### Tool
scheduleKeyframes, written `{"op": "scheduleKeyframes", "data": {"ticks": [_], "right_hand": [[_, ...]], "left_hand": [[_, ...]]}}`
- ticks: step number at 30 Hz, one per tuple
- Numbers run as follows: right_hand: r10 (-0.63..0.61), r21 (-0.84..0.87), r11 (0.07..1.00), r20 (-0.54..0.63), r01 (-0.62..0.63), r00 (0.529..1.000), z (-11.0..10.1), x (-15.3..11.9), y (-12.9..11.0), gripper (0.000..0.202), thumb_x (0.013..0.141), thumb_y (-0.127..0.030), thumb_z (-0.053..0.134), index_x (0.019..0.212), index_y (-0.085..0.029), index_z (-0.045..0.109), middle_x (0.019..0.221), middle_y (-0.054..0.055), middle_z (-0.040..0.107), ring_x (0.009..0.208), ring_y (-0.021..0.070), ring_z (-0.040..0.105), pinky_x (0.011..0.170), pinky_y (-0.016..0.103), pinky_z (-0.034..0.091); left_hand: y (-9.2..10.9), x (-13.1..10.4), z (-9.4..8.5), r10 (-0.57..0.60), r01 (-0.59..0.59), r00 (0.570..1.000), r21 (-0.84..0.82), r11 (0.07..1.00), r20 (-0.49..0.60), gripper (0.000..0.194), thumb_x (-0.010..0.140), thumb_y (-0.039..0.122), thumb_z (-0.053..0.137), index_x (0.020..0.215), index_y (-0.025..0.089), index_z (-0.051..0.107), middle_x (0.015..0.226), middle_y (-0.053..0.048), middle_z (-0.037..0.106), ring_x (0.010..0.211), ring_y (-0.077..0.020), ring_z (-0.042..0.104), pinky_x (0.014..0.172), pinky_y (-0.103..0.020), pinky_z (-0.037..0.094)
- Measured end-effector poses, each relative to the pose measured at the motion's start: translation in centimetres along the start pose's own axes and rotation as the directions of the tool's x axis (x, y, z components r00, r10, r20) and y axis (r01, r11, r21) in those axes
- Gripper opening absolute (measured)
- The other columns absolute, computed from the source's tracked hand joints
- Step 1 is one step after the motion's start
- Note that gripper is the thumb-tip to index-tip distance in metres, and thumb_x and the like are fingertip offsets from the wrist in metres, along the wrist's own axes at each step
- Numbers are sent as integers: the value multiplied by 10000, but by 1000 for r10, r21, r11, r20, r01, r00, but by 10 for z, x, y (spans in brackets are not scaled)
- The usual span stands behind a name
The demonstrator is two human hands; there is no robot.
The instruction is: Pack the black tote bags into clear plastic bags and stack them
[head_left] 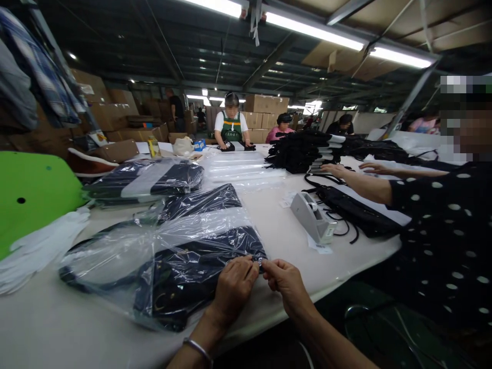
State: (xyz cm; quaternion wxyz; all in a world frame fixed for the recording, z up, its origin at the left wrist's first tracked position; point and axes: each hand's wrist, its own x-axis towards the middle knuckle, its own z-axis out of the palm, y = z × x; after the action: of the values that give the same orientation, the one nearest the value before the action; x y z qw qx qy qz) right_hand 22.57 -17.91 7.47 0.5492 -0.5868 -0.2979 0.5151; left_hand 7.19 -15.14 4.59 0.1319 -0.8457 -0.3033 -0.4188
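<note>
A black handbag (pixel 184 274) with a pale paper band lies flat inside a clear plastic bag (pixel 111 256) on the table in front of me. At the near right corner of this package, my left hand (pixel 236 284) is closed, its fingertips pinching the plastic. Just beside it my right hand (pixel 286 282) pinches the same corner between thumb and forefinger. The fingertips of both hands almost meet there. Handles of the handbag show through the plastic on the left. Behind it lies another wrapped black bag (pixel 146 179) with a pale band.
A grey tape dispenser (pixel 313 218) stands right of centre. Clear plastic sleeves (pixel 242 169) and a stack of black bags (pixel 300 148) lie farther back. White gloves (pixel 42 248) rest by a green board (pixel 34 195). A co-worker's arm (pixel 361 184) reaches in from the right.
</note>
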Motion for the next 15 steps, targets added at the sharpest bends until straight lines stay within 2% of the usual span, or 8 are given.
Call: {"op": "scheduleKeyframes", "data": {"ticks": [6, 8, 12, 15], "right_hand": [[50, 17, 999, -40, -50, 998, 2, 1, 11, 483, 572, -526, 845, 579, -168, 521, 498, -12, 575, 389, 46, 378, 393, 183, 211], [108, 45, 993, -33, -106, 994, 0, 1, 10, 478, 558, -502, 864, 594, -168, 524, 511, -16, 583, 390, 45, 386, 385, 177, 231], [312, 138, 935, 118, -327, 943, -10, -3, 7, 431, 565, -417, 901, 712, -147, 600, 646, 7, 657, 466, 61, 506, 430, 170, 369], [376, 165, 896, 215, -413, 901, -17, -8, 0, 399, 556, -323, 917, 769, -139, 635, 709, 12, 681, 535, 75, 584, 503, 181, 456]], "left_hand": [[-2, -2, 3, 23, -25, 999, 37, 999, 38, 279, 962, 109, 516, 1229, 130, 597, 989, -91, 712, 963, -198, 680, 883, -350, 561], [-2, -1, 3, 50, -53, 998, 49, 997, 49, 276, 962, 108, 507, 1220, 129, 602, 973, -92, 711, 954, -203, 679, 871, -356, 564], [-2, 1, 3, 39, -41, 998, 42, 998, 48, 244, 957, 107, 491, 1156, 146, 625, 958, -86, 703, 941, -207, 670, 853, -359, 562], [-1, 5, 0, 2, -3, 999, 32, 999, 38, 242, 946, 104, 487, 1130, 162, 632, 949, -79, 688, 911, -207, 656, 827, -349, 552]]}}
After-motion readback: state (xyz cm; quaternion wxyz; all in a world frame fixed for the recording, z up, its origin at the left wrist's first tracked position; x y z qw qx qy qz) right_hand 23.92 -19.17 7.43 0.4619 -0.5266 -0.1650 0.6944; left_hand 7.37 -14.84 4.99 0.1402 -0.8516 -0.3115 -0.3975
